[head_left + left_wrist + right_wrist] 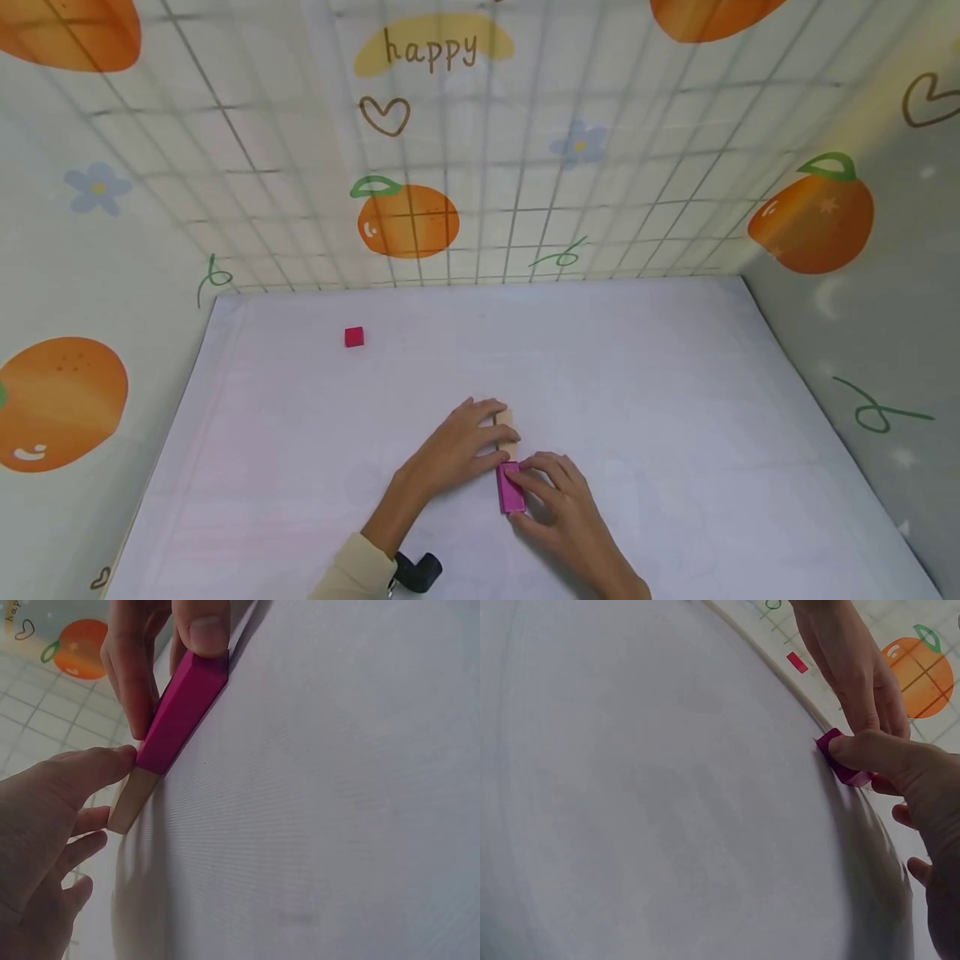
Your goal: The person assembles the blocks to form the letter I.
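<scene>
A magenta block (510,497) and a plain wooden block (509,451) lie end to end in one line on the white table, their short ends meeting. My left hand (457,446) comes from the left and holds the wooden block between thumb and fingers, the thumb close to the joint. From the right, my right hand (566,508) pinches the magenta block, with the thumb at its near end. In the left wrist view the magenta block (184,712) shows its long side, the wooden block (135,796) beyond it. Fingers cover part of both blocks.
A small red cube (354,337) sits farther back on the table (637,358), to the left. Behind and at the sides hangs a light cloth (510,208) printed with oranges and a grid. Near my left sleeve a black object (418,572) shows at the wrist.
</scene>
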Action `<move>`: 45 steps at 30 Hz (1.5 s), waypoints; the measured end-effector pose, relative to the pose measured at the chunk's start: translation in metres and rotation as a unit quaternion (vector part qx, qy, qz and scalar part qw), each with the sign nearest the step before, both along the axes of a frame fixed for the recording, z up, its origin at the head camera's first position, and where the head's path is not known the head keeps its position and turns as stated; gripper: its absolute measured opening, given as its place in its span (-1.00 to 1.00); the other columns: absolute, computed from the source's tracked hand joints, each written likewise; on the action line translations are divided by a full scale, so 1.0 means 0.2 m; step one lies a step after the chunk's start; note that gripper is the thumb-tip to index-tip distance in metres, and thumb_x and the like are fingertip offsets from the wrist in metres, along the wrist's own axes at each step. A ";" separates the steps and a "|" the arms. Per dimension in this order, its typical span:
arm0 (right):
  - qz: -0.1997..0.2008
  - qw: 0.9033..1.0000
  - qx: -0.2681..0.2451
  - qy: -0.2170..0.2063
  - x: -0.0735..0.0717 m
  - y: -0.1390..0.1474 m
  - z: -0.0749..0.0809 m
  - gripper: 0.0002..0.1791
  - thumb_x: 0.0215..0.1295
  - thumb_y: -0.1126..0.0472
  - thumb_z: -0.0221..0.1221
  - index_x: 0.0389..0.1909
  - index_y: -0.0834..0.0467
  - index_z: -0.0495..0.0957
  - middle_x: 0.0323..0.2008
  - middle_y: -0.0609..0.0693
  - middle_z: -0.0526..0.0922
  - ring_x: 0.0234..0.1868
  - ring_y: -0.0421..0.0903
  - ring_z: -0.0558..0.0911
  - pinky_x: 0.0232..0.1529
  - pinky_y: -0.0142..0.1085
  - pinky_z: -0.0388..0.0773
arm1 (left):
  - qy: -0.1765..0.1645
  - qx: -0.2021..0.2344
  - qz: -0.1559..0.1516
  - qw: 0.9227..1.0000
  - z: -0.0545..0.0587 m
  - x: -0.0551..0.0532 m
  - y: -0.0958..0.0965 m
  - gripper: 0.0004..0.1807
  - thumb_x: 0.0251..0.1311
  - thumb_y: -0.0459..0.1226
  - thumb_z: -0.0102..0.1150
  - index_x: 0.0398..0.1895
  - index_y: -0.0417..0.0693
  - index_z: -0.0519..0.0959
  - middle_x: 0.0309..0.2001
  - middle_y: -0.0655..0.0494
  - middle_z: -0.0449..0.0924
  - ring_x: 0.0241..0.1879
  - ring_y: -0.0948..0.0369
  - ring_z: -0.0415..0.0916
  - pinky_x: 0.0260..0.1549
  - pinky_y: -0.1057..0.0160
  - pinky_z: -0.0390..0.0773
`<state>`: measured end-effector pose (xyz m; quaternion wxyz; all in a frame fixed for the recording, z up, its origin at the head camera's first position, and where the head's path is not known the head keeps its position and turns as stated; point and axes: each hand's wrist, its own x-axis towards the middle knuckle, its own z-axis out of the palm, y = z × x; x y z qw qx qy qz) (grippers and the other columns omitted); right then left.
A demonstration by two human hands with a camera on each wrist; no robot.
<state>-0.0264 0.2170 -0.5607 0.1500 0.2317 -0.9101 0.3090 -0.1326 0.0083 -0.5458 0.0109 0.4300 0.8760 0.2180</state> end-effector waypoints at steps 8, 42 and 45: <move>0.002 1.000 0.000 -0.009 0.00 0.00 0.00 -0.44 -0.03 0.06 0.51 0.08 0.01 0.67 0.08 -0.05 0.57 0.17 -0.04 0.42 0.19 -0.10 0.26 | -0.007 0.000 0.003 1.000 0.01 0.00 0.00 -0.68 0.35 -0.05 0.20 0.14 0.26 0.61 0.33 0.07 0.40 0.40 0.17 0.22 0.46 -0.01 0.01; -0.006 1.000 0.007 -0.016 0.01 0.00 0.00 -0.43 -0.01 0.06 0.51 0.10 -0.02 0.67 0.09 -0.07 0.56 0.19 -0.04 0.40 0.22 -0.09 0.24 | -0.008 0.019 0.003 1.000 0.02 0.02 -0.01 -0.67 0.33 -0.07 0.22 0.15 0.24 0.62 0.38 0.01 0.35 0.41 0.12 0.22 0.44 -0.04 0.07; 0.000 1.000 0.001 -0.004 0.00 -0.01 0.00 -0.43 -0.04 0.09 0.51 0.09 0.00 0.67 0.08 -0.06 0.57 0.17 -0.02 0.42 0.21 -0.09 0.25 | -0.002 0.023 0.003 1.000 0.02 0.01 -0.02 -0.66 0.33 -0.07 0.22 0.16 0.23 0.61 0.39 -0.01 0.34 0.42 0.11 0.21 0.44 -0.04 0.08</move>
